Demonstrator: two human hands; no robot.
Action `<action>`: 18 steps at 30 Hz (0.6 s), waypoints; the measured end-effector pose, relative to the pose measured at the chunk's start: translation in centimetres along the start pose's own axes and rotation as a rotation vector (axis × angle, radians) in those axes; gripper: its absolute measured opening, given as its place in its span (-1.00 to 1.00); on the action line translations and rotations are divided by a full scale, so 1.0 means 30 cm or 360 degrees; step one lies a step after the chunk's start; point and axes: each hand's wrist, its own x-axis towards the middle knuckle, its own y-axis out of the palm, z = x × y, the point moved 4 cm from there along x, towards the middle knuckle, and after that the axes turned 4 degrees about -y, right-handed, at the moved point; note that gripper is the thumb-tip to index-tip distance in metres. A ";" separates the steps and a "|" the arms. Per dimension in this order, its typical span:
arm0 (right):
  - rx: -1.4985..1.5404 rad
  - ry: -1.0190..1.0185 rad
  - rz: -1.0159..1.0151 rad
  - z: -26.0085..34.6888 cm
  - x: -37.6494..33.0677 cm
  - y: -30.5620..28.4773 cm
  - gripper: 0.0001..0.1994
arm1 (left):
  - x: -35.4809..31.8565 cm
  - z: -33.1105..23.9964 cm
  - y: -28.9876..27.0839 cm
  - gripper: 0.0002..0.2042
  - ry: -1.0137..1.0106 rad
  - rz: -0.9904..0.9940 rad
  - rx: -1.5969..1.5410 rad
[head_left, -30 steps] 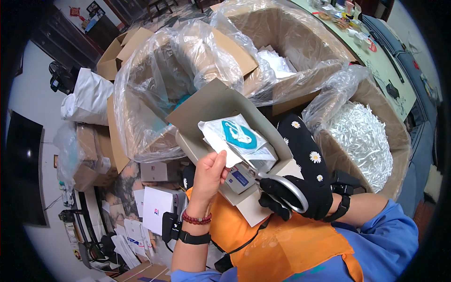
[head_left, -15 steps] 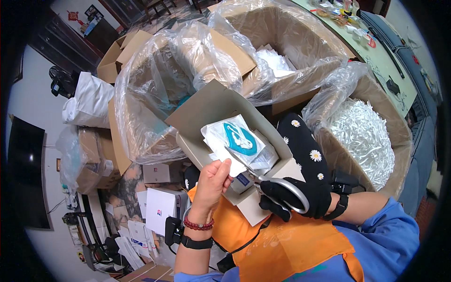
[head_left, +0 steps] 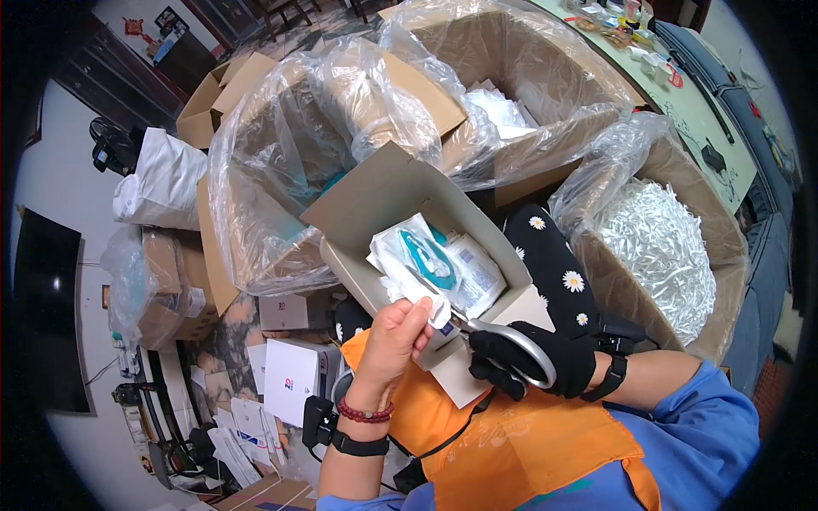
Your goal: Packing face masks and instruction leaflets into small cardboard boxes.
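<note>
Pinching near corner of packet, white w/ teal print & a bit crumpled, btwn thumb & fingers of bare L hand, digits closed firmly on it. Can't make out exact lie of hidden fingers. Gripping scissors by silver handle in black-gloved R hand, fingers curled round it; can't tell blade spread, w/ most of blades hidden near lower edge of packet. Holding packet inside open box, toward near side, tilted, just beside & partly over 2nd pkt, whitish w/ fine print. Having box at lap, next to R leg in black trousers w/ daisy print. Wearing orange apron over blue top, plus red bracelet & dark L strap on L wrist, similar R strap on other. Facing plastic-lined cartons: L carton; far carton w/ white pkts inside; R carton w/ heap of white strips. Showing also, far R, pale green table beside blue sofa; at L, white sack, dark TV at wall & white box-shaped pack on floor.
</note>
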 end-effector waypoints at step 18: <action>0.0026 -0.0091 0.0306 -0.028 0.034 -0.047 -0.51 | -0.001 -0.055 0.016 -0.58 -0.0110 0.0319 0.0199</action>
